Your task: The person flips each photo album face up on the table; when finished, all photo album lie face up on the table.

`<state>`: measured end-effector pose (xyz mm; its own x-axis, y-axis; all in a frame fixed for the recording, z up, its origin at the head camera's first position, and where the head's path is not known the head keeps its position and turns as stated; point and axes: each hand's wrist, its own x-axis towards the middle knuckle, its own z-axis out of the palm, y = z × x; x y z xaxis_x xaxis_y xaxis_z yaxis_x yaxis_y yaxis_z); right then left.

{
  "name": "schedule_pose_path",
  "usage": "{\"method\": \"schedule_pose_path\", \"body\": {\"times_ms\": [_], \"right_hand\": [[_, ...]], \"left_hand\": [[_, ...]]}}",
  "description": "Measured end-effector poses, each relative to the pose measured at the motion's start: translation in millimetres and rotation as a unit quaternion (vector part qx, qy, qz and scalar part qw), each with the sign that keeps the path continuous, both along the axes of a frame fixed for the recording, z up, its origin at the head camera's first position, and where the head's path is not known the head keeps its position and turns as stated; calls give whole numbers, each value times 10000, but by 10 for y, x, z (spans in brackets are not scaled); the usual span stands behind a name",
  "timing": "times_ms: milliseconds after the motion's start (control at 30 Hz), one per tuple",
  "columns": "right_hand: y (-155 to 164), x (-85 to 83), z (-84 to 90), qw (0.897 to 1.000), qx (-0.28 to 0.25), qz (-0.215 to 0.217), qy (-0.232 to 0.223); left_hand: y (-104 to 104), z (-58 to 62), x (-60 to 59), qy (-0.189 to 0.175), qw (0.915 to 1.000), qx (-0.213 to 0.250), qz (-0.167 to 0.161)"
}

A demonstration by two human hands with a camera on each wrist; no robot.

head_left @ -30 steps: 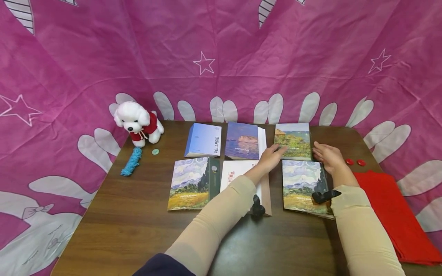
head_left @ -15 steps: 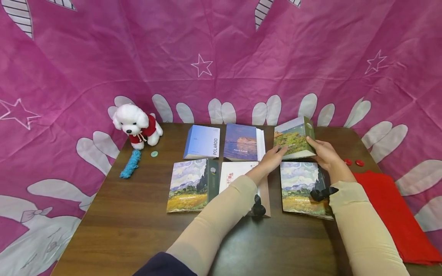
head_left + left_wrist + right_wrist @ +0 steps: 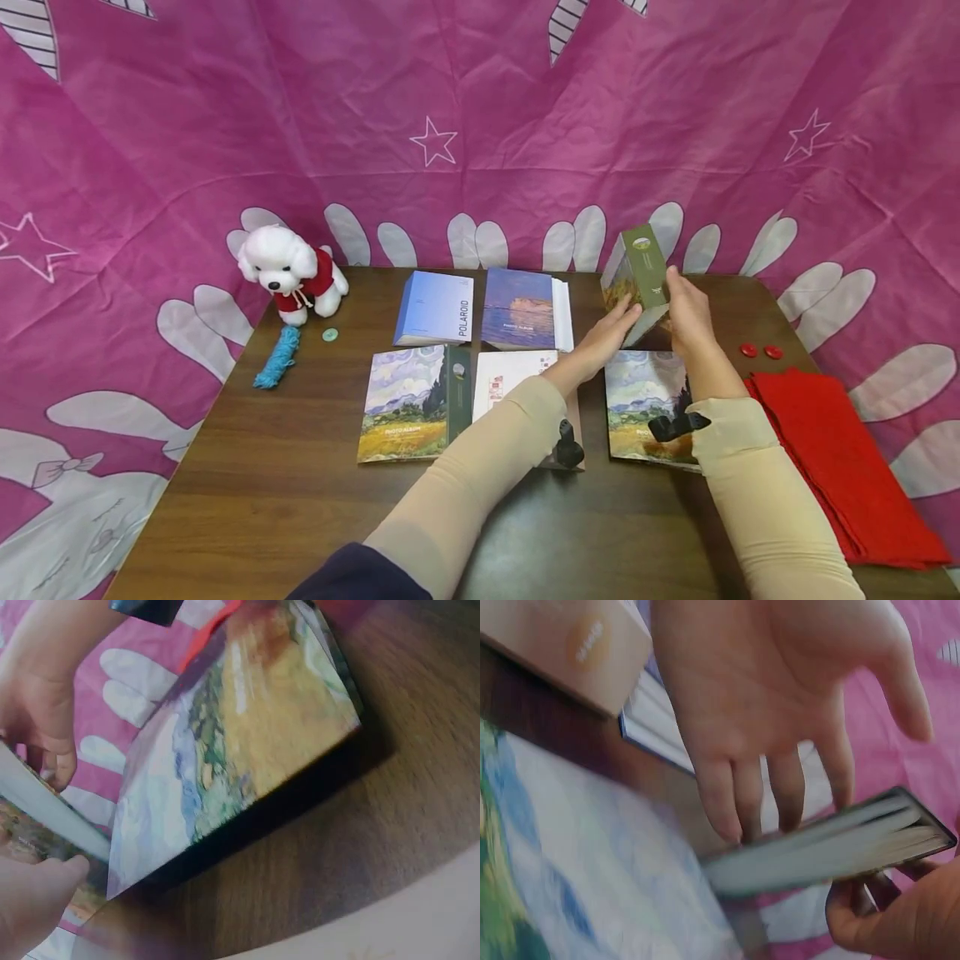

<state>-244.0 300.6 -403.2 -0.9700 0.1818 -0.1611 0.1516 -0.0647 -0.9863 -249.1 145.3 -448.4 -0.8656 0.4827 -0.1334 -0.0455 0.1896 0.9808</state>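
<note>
Tilting a green photo album (image 3: 636, 283) up on edge at the desk's (image 3: 285, 467) far right.
Right hand (image 3: 686, 312) grips its spine; left hand's (image 3: 609, 333) straight fingers brace its cover, behind the wheat-field album (image 3: 637, 400).

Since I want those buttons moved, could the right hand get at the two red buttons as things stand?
Probably not at once: the right hand is holding the tilted green album. Otherwise the red buttons lie unobstructed just right of it.

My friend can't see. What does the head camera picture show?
Two hands, the left hand and the right hand, tip a green photo album up on its edge at the back of a brown table. Five more albums lie flat nearby, with a white toy dog at the left.
</note>
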Motion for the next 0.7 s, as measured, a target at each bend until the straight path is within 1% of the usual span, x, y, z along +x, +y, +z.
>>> {"method": "schedule_pose_path", "body": {"times_ms": [33, 100, 167, 233, 267, 367, 433, 467, 533, 600, 633, 700], "right_hand": [[-39, 7, 23, 10000, 90, -22, 38], [-91, 7, 34, 10000, 13, -38, 46], [-117, -4, 9, 9999, -97, 48, -31], [-123, -36, -33, 9997, -129, 126, -141], [-124, -60, -55, 9996, -175, 136, -189], [-135, -128, -106, 9991, 185, 253, -294], [-127, -168, -142, 9975, 515, 341, -355], [-121, -185, -161, 9962, 666, 406, -389], [-94, -210, -206, 9910, 1062, 639, -502], [-54, -228, -259, 9819, 1515, 924, -662], [-33, -233, -285, 9753, 1775, 1077, -754], [9, -237, -331, 9574, 2333, 1441, -902]], "left_hand": [[-6, 9, -1, 11, 9999, 44, 112], [-28, 28, -8, 80, 9992, 98, 383], [-65, 54, -15, 199, 9974, 148, 680], [-102, 88, -41, 462, 9942, 314, 923], [-119, 112, -56, 624, 9923, 403, 992], [-166, 181, -96, 1060, 9871, 605, 1037], [-191, 215, -108, 1221, 9865, 535, 950], [-202, 221, -109, 1241, 9871, 478, 887], [-223, 219, -105, 1241, 9882, 368, 821], [-243, 194, -100, 1265, 9882, 227, 837], [-255, 173, -103, 1289, 9878, 177, 860], [-282, 132, -116, 1317, 9868, 88, 943]]}}
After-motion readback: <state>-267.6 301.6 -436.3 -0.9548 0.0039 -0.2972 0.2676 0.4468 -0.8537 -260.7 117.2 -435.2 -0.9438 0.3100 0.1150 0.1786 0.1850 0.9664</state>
